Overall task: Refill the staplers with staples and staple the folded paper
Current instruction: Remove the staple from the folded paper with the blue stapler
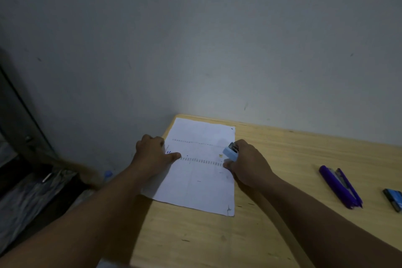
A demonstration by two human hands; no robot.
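Observation:
A white sheet of paper (200, 172) lies flat near the left edge of the wooden table (282, 159), with rows of staples across its middle. My left hand (152, 152) presses down on the paper's left edge, thumb stretched onto the sheet. My right hand (248, 163) grips a small light-blue stapler (231, 152) at the paper's right edge, its metal top showing. A purple stapler (339, 187) lies opened out on the table to the right. A small blue and black staple box (394, 199) sits at the far right edge of view.
The table stands against a grey wall (195, 39). Left of the table is a drop to a dim floor with a plastic bottle (107, 175) and crumpled plastic sheeting (28, 198).

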